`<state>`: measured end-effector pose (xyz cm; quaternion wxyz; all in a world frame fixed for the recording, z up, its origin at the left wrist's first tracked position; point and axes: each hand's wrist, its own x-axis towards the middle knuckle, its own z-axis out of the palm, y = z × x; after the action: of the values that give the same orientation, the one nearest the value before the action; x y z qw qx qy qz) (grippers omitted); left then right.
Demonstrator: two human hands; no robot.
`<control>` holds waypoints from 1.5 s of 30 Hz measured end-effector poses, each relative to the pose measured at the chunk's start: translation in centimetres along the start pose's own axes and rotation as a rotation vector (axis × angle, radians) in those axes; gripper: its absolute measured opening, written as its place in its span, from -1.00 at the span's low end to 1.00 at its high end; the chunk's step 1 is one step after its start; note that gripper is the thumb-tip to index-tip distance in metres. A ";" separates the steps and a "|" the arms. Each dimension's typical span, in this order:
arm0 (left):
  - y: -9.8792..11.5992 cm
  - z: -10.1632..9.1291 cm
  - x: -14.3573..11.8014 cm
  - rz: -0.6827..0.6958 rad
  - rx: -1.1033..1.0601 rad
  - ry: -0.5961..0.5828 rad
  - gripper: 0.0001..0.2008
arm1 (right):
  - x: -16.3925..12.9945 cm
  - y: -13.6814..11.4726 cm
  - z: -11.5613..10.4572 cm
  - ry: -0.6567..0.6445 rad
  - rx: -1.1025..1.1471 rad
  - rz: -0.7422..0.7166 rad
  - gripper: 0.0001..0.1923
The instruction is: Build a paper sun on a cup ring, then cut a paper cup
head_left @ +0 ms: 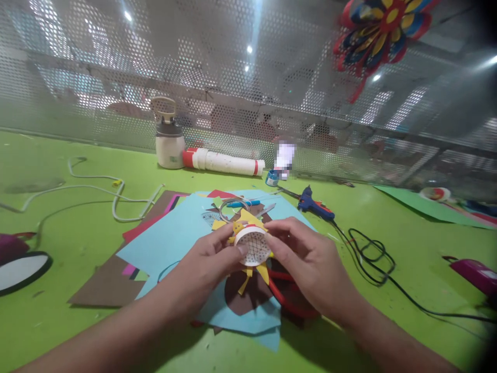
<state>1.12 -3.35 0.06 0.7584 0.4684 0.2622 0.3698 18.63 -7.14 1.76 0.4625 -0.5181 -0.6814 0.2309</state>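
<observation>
Between both hands is a small round white paper craft piece (pixel 253 247) with dark dots and crossing lines on its face, and yellow paper pieces around its edge. My left hand (pixel 217 259) grips its left side, thumb on the front rim. On the right rim, my right hand (pixel 301 251) pinches it between thumb and fingers. Below hang narrow yellow paper strips (pixel 244 286). Under the hands lie light blue sheets (pixel 166 254) and a dark brown paper shape (pixel 246 300). A red curved piece (pixel 287 298) is partly hidden beneath my right hand.
Beyond the paper lie a roll of tape (pixel 222 211), a blue pen (pixel 244 204) and a blue glue gun (pixel 314 204) with a black cable (pixel 382 269). Farther back stand a large bottle (pixel 170 147), a white paper roll (pixel 227 162) and a small blue jar (pixel 272 178).
</observation>
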 end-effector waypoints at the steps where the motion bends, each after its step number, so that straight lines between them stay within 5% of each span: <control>1: 0.0 0.1 0.0 -0.009 -0.034 -0.003 -0.70 | 0.1 -0.1 -0.1 -0.041 0.054 0.035 -0.80; 9: 0.5 0.7 -0.1 0.037 -0.272 -0.041 -0.71 | -0.2 0.1 0.6 0.010 0.069 -0.014 -0.84; 24: 0.5 0.3 -0.3 -0.020 -0.352 0.089 -0.50 | -1.3 -0.1 1.6 0.096 -0.068 -0.187 -0.87; 45: 0.9 0.8 -0.1 0.002 -0.325 0.124 -0.64 | -1.3 0.6 1.9 0.110 -0.151 -0.306 -0.86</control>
<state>1.38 -3.64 1.18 0.8061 0.3162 0.2446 0.4363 17.35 -7.79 -0.12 0.4885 -0.4535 -0.7414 0.0772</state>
